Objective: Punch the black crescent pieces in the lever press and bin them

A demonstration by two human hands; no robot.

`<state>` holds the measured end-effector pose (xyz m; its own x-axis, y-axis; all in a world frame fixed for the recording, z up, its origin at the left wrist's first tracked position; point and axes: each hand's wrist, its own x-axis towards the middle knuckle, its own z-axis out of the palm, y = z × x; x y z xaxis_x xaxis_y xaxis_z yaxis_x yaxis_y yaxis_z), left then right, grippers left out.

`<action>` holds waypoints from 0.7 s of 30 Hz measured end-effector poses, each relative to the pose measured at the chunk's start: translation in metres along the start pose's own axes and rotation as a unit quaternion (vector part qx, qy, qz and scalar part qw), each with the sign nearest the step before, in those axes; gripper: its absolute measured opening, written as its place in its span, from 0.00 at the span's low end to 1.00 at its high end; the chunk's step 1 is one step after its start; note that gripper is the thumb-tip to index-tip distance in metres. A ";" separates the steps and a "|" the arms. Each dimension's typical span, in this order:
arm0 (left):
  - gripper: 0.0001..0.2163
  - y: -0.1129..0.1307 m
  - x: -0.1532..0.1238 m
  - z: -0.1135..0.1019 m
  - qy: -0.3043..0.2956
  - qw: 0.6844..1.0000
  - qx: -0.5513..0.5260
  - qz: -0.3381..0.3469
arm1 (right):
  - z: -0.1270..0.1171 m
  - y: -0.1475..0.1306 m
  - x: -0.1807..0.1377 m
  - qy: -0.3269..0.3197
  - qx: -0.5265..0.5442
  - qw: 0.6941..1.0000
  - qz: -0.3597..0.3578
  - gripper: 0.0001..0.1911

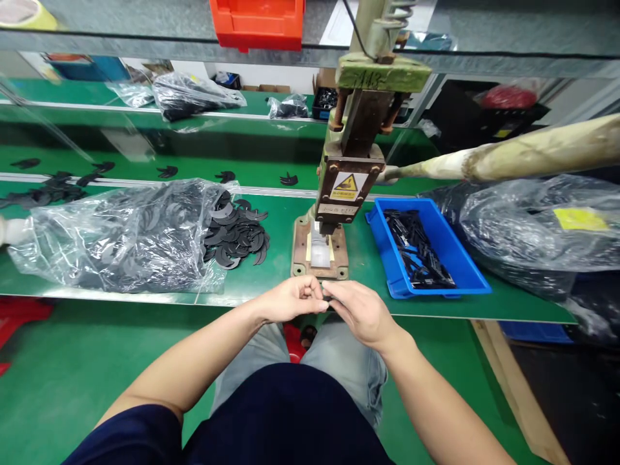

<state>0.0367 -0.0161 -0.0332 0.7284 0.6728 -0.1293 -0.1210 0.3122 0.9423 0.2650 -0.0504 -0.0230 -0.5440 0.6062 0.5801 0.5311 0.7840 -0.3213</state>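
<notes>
Dark part [327,296] is at the fingertips of both hands, just in front of the press base [296,259], by the near edge of the green bench [271,284]. Fingers cover most of it, so which way it points, and how its long axis runs, cannot be told. The right hand [361,313] pinches it between thumb and fingers. The left hand [294,299] has its fingers curled and its thumb pointing right, tip close by the part; whether it grips too is unclear.

On the base, a metal strip [320,250] runs lengthwise away from the person. Left of the press, black crescents [237,236] lie heaped, pointing many ways, at the right end of a clear bag [130,239] stretched left to right. Right of the press, a blue bin [465,274] of black pieces [419,248] slants, its near end farther right.
</notes>
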 end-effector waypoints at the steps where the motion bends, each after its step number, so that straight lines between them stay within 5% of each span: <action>1: 0.19 0.000 0.001 -0.004 -0.005 1.000 -0.010 0.002 | -0.004 0.001 0.001 -0.008 0.000 1.000 0.003 0.32; 5: 0.24 0.004 0.013 -0.027 0.071 0.995 0.032 0.058 | -0.039 0.014 0.009 0.040 -0.044 0.996 0.070 0.30; 9: 0.19 0.007 0.044 -0.064 0.207 0.960 0.086 0.170 | -0.096 0.032 0.041 0.246 -0.027 0.957 0.154 0.23; 13: 0.14 0.007 0.079 -0.089 0.275 0.912 0.204 0.228 | -0.143 0.022 0.101 0.433 0.126 0.892 0.024 0.28; 15: 0.11 0.007 0.090 -0.092 0.277 0.888 0.293 0.222 | -0.156 0.006 0.127 0.435 0.177 0.882 -0.022 0.34; 17: 0.08 0.008 0.094 -0.091 0.257 0.857 0.392 0.213 | -0.160 -0.010 0.143 0.379 0.192 0.905 -0.011 0.34; 21: 0.08 0.012 0.095 -0.090 0.198 0.801 0.511 0.240 | -0.148 -0.029 0.144 0.365 0.172 0.914 0.032 0.16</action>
<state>0.0438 0.1122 -0.0622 0.4681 0.7742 0.4260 0.4406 -0.6224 0.6470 0.2669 -0.0057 0.1807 0.1264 0.5009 0.8562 0.2421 0.8215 -0.5163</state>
